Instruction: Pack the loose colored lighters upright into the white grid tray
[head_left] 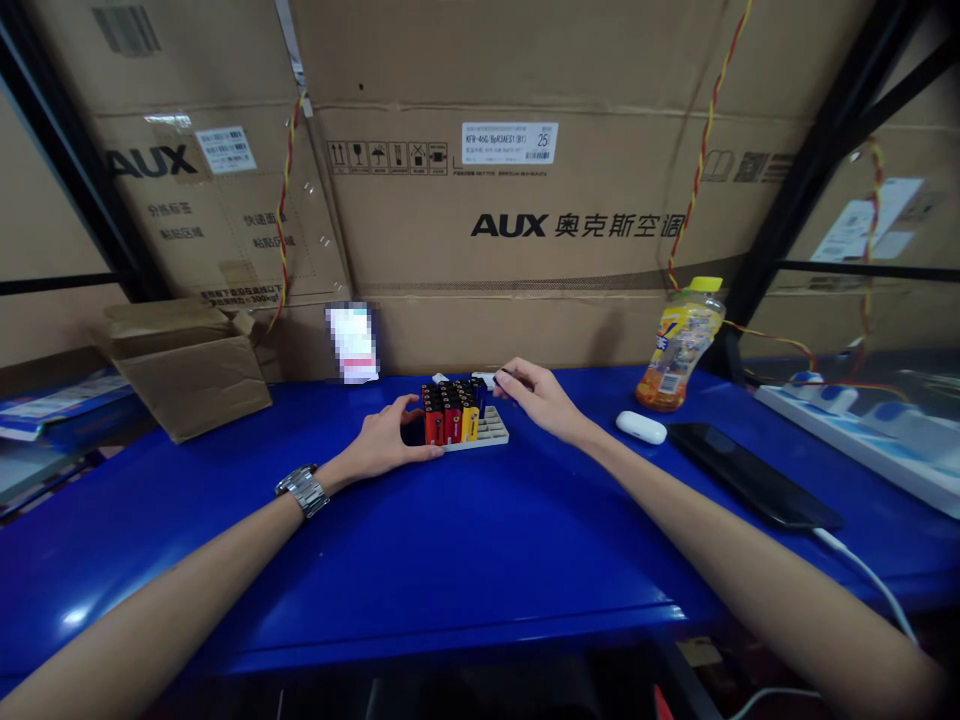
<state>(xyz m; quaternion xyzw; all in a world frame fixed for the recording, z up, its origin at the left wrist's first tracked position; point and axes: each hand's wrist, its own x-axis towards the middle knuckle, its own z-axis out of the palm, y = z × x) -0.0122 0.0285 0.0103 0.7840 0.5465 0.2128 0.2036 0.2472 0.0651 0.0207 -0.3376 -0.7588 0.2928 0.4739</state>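
A pale battery tray [493, 430] with square slots stands on the blue table, filled at its left with upright batteries. The front ones are red batteries [443, 425] and a yellow battery [470, 424]; dark-topped ones stand behind. My left hand [384, 436] grips the tray's left side, thumb at the front corner and fingers curved around the batteries. Just beyond the tray's right rear corner, my right hand [536, 397] pinches a small dark battery, mostly hidden by the fingertips. Bare slots show at the tray's right end.
A lit phone [352, 343] leans against the large cardboard box [420, 260] at the back. An open carton [191, 365] is at left. On the right are a drink bottle [680, 345], a white earbud case [641, 427], a black phone [750, 474] with a cable and a power strip [862, 445].
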